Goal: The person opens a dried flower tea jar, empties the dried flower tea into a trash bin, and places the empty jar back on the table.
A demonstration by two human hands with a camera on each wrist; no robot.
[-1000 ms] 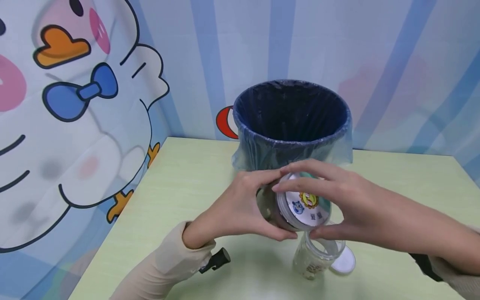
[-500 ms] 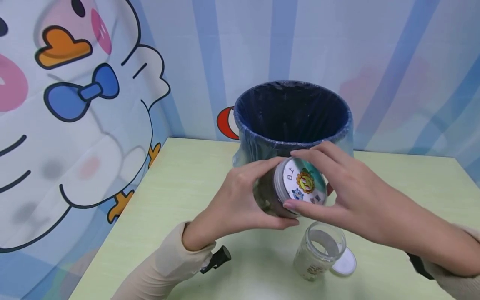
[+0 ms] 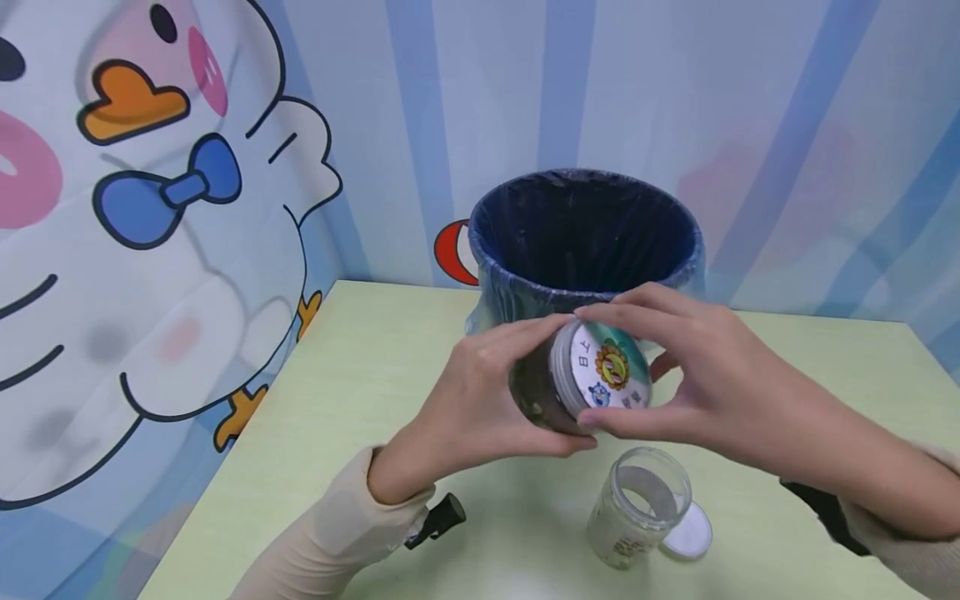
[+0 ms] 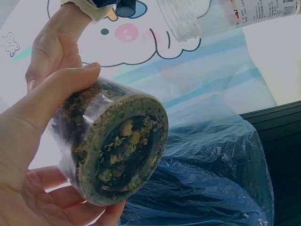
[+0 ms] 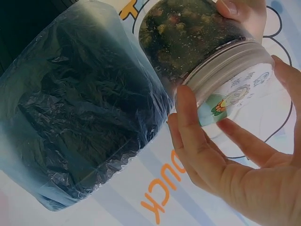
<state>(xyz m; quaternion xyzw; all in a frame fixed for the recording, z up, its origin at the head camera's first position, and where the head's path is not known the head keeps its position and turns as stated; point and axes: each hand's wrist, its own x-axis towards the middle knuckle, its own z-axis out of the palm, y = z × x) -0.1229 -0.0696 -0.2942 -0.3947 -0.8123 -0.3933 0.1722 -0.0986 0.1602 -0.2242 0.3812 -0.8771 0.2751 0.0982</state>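
The left hand (image 3: 480, 400) curls round a clear cylindrical jar (image 3: 536, 393) of dark dried pieces (image 5: 188, 29) at centre, seemingly steadying it; the right hand (image 3: 716, 375) pinches its round white-and-green lid (image 3: 609, 367), a hold suiting twisting; an open clear jar (image 3: 621, 530) stands at five o'clock, a blue-lined bin (image 3: 501, 302) at twelve.

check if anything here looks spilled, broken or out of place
Nothing stands out: no spill or breakage shows. The jar of dried bits is tilted, but the left hand grips it and the right hand holds its lid. The open jar stands upright, a white disc beside it.
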